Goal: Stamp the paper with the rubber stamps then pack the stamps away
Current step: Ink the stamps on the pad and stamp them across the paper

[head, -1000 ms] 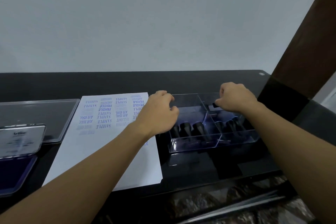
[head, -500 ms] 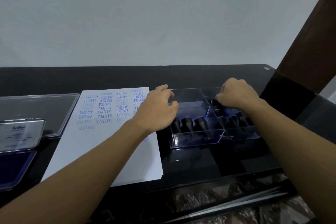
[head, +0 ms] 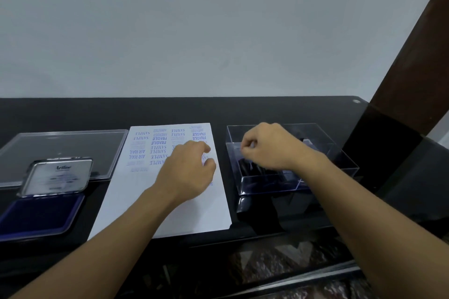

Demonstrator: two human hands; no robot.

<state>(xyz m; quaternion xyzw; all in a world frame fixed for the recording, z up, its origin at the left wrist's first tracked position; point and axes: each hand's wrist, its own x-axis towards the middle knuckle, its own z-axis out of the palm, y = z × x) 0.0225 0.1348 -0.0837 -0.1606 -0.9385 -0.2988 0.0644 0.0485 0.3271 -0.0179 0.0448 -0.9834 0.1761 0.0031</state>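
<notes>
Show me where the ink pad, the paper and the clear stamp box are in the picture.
ink pad (head: pixel 38 213), head view, on its blue inked surface.
paper (head: pixel 194 216), head view, on its blank lower part.
clear stamp box (head: pixel 264 185), head view, on its front wall.

Ink pad (head: pixel 40 213) left of paper (head: pixel 165 201), box (head: pixel 267 187) right

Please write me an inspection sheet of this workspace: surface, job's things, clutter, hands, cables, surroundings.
Surface: black glossy table.
Job's things: paper lies flat, stamped in blue on its far half; black stamps inside the clear box; ink pad open, left of the paper; clear lid flat behind the pad.
Clutter: nothing seen.
Hands: left hand above the paper, fingers loosely curled, holding nothing seen; right hand over the box, fingers curled, what it pinches unclear.
Cables: nothing seen.
Surroundings: plain pale wall; dark wooden post at right.
</notes>
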